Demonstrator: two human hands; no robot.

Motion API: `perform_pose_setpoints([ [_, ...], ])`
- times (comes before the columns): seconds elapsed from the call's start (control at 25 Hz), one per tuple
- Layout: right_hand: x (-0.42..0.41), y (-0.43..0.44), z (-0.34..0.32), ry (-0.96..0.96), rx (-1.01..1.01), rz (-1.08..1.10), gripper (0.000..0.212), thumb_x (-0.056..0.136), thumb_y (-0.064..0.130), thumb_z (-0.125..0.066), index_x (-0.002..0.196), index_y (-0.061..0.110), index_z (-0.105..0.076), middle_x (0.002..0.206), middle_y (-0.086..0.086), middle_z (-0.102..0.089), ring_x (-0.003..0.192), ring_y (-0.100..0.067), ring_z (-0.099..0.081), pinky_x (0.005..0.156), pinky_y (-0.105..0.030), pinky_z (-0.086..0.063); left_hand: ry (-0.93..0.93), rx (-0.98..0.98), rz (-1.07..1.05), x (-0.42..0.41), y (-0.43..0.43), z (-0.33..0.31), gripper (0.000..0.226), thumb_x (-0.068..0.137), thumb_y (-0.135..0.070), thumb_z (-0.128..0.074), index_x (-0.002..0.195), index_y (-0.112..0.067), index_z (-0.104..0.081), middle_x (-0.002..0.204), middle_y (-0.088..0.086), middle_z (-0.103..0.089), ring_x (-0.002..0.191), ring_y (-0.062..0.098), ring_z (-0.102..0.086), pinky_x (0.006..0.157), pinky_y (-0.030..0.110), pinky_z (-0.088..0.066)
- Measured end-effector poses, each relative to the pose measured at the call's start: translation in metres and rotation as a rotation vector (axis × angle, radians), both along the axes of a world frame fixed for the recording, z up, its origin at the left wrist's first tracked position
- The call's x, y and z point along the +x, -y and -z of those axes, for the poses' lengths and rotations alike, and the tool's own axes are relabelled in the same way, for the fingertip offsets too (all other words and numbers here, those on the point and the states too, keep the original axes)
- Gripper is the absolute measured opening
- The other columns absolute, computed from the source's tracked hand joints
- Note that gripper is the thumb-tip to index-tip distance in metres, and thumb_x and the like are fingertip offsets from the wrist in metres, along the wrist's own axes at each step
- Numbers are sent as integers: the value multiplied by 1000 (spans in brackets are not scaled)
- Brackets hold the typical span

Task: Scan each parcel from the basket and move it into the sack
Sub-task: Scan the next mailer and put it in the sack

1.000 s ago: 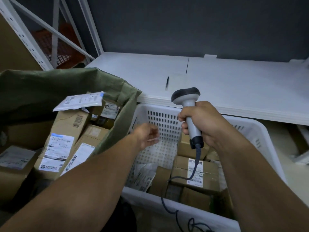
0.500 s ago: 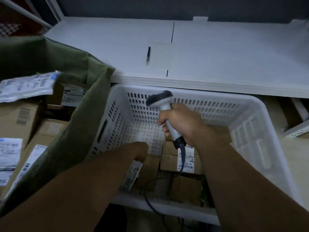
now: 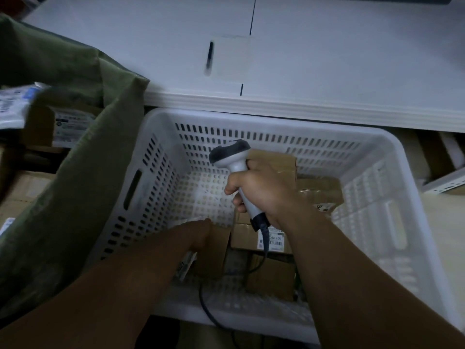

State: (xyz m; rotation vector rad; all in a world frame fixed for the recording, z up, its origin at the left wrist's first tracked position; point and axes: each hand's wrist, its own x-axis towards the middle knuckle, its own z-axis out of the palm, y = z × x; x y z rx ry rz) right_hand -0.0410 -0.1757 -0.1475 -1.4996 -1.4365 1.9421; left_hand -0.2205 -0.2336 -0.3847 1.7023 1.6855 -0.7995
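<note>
A white perforated basket [image 3: 392,222] stands below a white shelf and holds several brown cardboard parcels [image 3: 270,238], some with barcode labels. My right hand [image 3: 264,192] grips the handle of a grey-and-white barcode scanner [image 3: 231,153] over the basket's middle, its black cable trailing over the front rim. My left hand [image 3: 196,235] reaches down into the basket's front left, onto a brown box [image 3: 214,250] beside a flat white labelled parcel [image 3: 187,265]. Its fingers are hidden. The green sack [image 3: 63,197] gapes on the left, with labelled boxes [image 3: 70,124] inside.
A white shelf top [image 3: 327,59] runs across the back, with a black pen [image 3: 209,57] lying on it. More cardboard and a metal rail [image 3: 442,185] show at the right, beyond the basket.
My head has tilted down toward the basket. My left hand dropped from above the basket's left side into its front left corner. My right hand lowered the scanner further into the basket.
</note>
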Motion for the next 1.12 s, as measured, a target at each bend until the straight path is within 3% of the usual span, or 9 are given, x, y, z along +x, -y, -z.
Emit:
perform_pose_setpoints([
  [0.2, 5, -1, 0, -9, -8, 4, 14, 84, -8, -61, 92, 2, -58, 77, -14, -55, 54, -17, -51, 49, -27, -45, 24, 162, -46, 1, 3, 16, 52, 110, -40, -23, 158, -21, -33, 162, 7, -33, 140, 28, -40, 108, 28, -34],
  [0.36, 7, -2, -3, -36, -14, 13, 16, 85, -9, -58, 96, 2, -57, 80, -16, -53, 53, -18, -48, 49, -28, -42, 31, 19, -189, 6, -4, -13, 56, 105, -11, -45, 156, -3, -23, 151, 19, -42, 129, 30, -51, 88, 31, -44],
  [0.48, 8, -1, -6, -6, 21, 5, 19, 85, -6, -61, 103, -5, -60, 81, -16, -57, 53, -17, -52, 49, -27, -46, 6, -17, -275, -5, -12, -21, 61, 97, 0, -58, 152, -6, -33, 147, 17, -46, 127, 30, -54, 95, 35, -48],
  [0.6, 14, 3, -13, -6, 51, 28, 18, 85, -4, -64, 101, 1, -62, 83, -16, -61, 55, -17, -55, 52, -29, -50, -57, -54, -175, -7, -16, -50, 25, 91, -6, -71, 111, -13, -58, 121, 10, -60, 99, 22, -61, 83, 34, -51],
  [0.68, 21, 6, -22, -9, 65, 61, 17, 85, -4, -64, 100, 4, -63, 85, -18, -63, 55, -18, -57, 53, -30, -51, -34, -2, -177, -5, -20, -79, 16, 94, -10, -70, 83, -12, -59, 91, 6, -57, 85, 20, -59, 83, 32, -51],
  [0.76, 27, 9, -30, -9, 82, 70, 18, 85, -3, -63, 102, 3, -62, 88, -21, -64, 55, -19, -57, 53, -30, -51, 58, 104, -208, -4, -25, -111, 11, 100, -13, -63, 99, -4, -69, 98, 9, -59, 98, 22, -60, 94, 31, -49],
  [0.84, 34, 15, -42, 1, 107, 66, 19, 85, -3, -63, 104, -1, -62, 86, -23, -64, 55, -20, -56, 54, -31, -50, 82, 198, -221, -5, -29, -145, 25, 102, -13, -58, 119, 2, -69, 119, 14, -65, 105, 21, -60, 92, 29, -48],
  [1.0, 46, 28, -67, -21, 150, 86, 22, 85, -5, -63, 105, 2, -61, 83, -21, -64, 52, -19, -58, 51, -30, -51, 233, 342, -464, 1, -31, -204, 11, 102, -14, -58, 97, -6, -64, 98, 9, -64, 69, 14, -54, 75, 29, -48],
  [1.12, 52, 40, -86, -90, 161, 106, 22, 84, -8, -62, 104, 1, -62, 84, -22, -64, 52, -20, -57, 51, -31, -51, 492, 511, -795, 10, -24, -236, 10, 102, -14, -59, 103, -9, -67, 87, 6, -61, 64, 13, -52, 63, 28, -48],
])
